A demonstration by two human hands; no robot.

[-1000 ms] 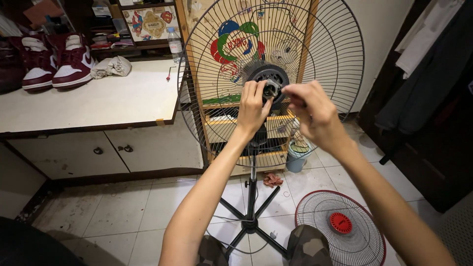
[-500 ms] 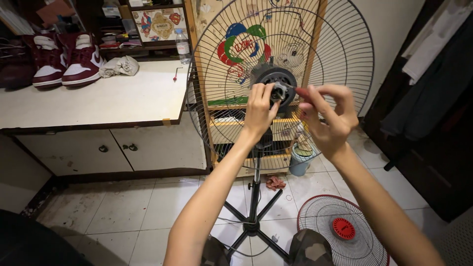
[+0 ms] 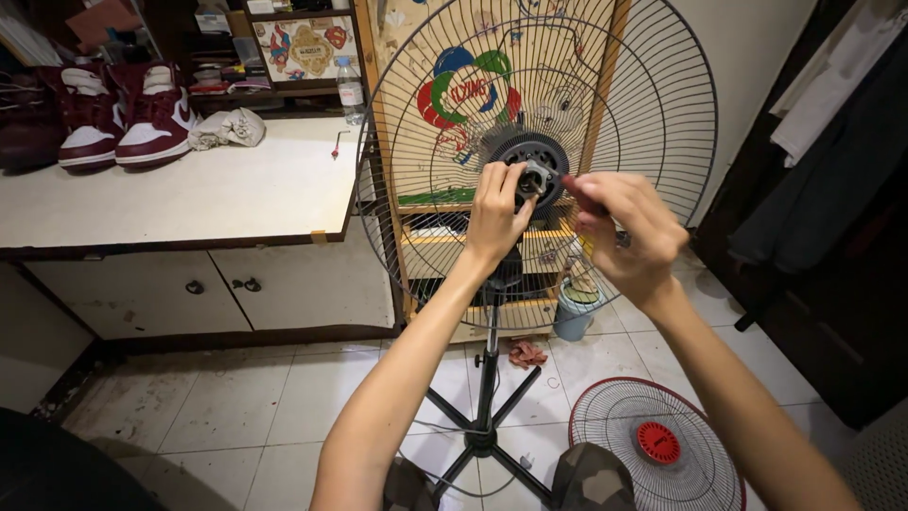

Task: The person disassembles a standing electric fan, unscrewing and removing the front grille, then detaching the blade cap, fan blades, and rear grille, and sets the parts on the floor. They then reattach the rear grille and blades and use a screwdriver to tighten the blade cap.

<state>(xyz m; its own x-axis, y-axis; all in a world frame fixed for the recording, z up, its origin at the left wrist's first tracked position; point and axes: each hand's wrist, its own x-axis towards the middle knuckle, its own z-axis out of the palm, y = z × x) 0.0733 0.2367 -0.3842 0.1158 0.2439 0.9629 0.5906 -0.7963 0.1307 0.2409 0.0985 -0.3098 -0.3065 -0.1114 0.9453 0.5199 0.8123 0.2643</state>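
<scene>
On the white counter [image 3: 189,194] at far left sit dark red sneakers [image 3: 123,114] — beside them a crumpled cloth [image 3: 227,126]. At centre, the left hand [image 3: 498,213] pinches the hub [image 3: 532,178] of the standing fan's rear grille [image 3: 530,114]. Just right, the right hand [image 3: 624,232] is closed on a small red-tipped tool [image 3: 571,182] — apart from the hub. Lower right, a detached grille [image 3: 653,445] lies on the floor.

I count one standing fan [image 3: 534,180] with one rear wire guard [image 3: 662,114], one loose front grille [image 3: 653,454] on the floor, two maroon sneakers [image 3: 123,114], one plastic bottle [image 3: 351,90], two cabinet knobs [image 3: 222,285], one small bucket [image 3: 575,308].
</scene>
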